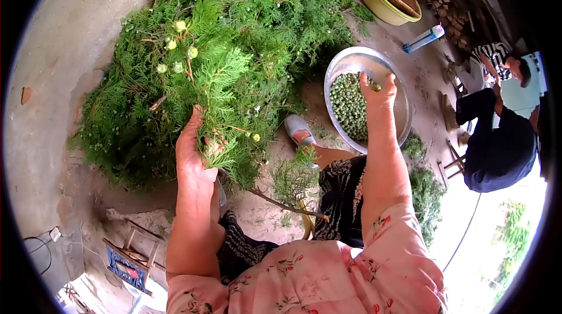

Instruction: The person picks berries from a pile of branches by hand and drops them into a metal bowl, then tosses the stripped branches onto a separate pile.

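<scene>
Left hand [190, 150] at centre-left, clamped tight round the stem of a conifer sprig [219, 80]; pale green cones show on its upper twigs and the woody tail trails down toward the lap. Right hand [379, 94] hangs over the steel bowl [345, 61] at upper right, fingers bunched, a green bit at the tips. Pinched or loose? I cannot tell. The bowl holds a heap of green cones [349, 106]. Behind it all lies the big pile of cut branches [263, 15]. The risks as I read them: that hand sits near the bowl's far rim, so a cone could bounce out onto the concrete, and the slippered foot [300, 129] just beside the bowl could nudge it and spill the lot
</scene>
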Demonstrator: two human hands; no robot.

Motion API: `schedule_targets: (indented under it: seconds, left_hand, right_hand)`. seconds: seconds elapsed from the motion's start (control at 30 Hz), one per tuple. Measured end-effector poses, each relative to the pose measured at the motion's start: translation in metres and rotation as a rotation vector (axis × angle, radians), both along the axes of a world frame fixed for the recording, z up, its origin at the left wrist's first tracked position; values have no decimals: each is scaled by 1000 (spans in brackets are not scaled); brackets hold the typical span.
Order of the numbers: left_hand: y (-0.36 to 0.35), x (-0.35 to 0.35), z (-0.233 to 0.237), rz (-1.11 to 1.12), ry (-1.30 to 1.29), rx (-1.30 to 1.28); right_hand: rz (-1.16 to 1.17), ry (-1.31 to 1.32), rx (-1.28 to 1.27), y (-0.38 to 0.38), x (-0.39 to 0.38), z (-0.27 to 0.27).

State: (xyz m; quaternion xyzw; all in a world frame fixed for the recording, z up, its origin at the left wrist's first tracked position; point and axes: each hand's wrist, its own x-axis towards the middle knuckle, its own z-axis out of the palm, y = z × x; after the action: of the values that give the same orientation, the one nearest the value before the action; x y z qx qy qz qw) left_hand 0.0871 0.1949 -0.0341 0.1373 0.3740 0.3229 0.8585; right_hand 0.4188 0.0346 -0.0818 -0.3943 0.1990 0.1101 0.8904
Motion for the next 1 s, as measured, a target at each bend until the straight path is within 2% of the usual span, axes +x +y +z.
schedule_targets:
  seconds: [0.03, 0.07, 0.1, 0.13, 0.17, 0.23, 0.3, 0.4, 0.47, 0.53, 0.6, 0.63, 0.7, 0.77, 0.83, 0.93, 1.0]
  left_hand:
    - [1, -1, -3, -25, 0, 6]
    - [3, 4, 3, -38, 146, -14]
    - [3, 6, 6, -37, 152, -15]
    - [2, 9, 8, -28, 143, -13]
    - [2, 10, 9, -19, 136, -13]
    - [6, 5, 2, -48, 118, 30]
    - [7, 5, -3, -106, -5, 33]
    - [7, 8, -10, -41, -69, -23]
    - [4, 12, -2, -36, -18, -33]
    - [6, 12, -5, -43, -61, -44]
    - [3, 16, 2, -34, -59, -70]
    - [1, 19, 6, -33, -58, -67]
    - [0, 22, 10, -8, 11, -62]
    - [2, 19, 5, -33, -38, -47]
    - [0, 22, 7, -9, 25, -43]
    - [-1, 22, 11, -34, -19, -46]
    - [-1, 21, 9, -22, -27, -43]
  right_hand:
    - [26, -61, 59, -15, 16, -16]
    - [92, -75, 20, -34, 44, -44]
    - [157, -89, -15, -51, 70, -73]
    - [444, -377, -860, -57, 67, -74]
    - [446, -372, -861, -64, 69, -71]
    - [-36, 22, 23, -66, 66, -60]
    - [-49, 137, 12, -78, 75, -64]
    - [4, 231, -62, -86, 86, -81]
    - [60, 30, -270, -67, 60, -55]
    - [253, 84, -167, -42, 54, -44]
    - [678, -292, -290, -9, 4, -11]
    - [869, -421, -496, 8, -30, 16]
    - [1286, -601, -515, 29, -78, 37]
    - [1479, -638, -440, 41, -112, 38]
    - [1491, -491, -138, 50, -144, 33]
    - [1578, -558, -278, 55, -169, 21]
    - [1495, -244, -42, 57, -175, 6]
